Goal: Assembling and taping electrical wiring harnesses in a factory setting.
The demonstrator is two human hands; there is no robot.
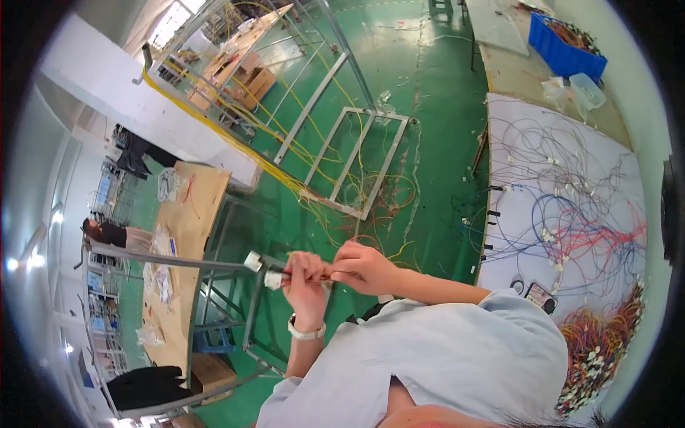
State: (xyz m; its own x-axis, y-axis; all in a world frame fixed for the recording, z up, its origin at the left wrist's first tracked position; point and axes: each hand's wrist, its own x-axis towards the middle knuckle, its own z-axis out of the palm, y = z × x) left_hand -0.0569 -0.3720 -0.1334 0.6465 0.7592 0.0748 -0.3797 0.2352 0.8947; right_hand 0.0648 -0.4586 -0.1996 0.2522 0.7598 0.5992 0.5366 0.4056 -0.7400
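Observation:
My left hand, with a white band at its wrist, is closed around a few thin wires. Close against it, my right hand pinches the same wires with bent fingers. Their ends are hidden by the fingers. A white block-like piece sits just left of my left hand; whether it joins the wires I cannot tell. Another white piece is at the end of a grey metal bar. Red and yellow wires hang just beyond my hands.
A metal frame draped with long yellow wires stands ahead. On the right, a white table bears loose wires and a heap of wire harnesses; a blue bin is farther back. A wooden table stands left, with a person beyond.

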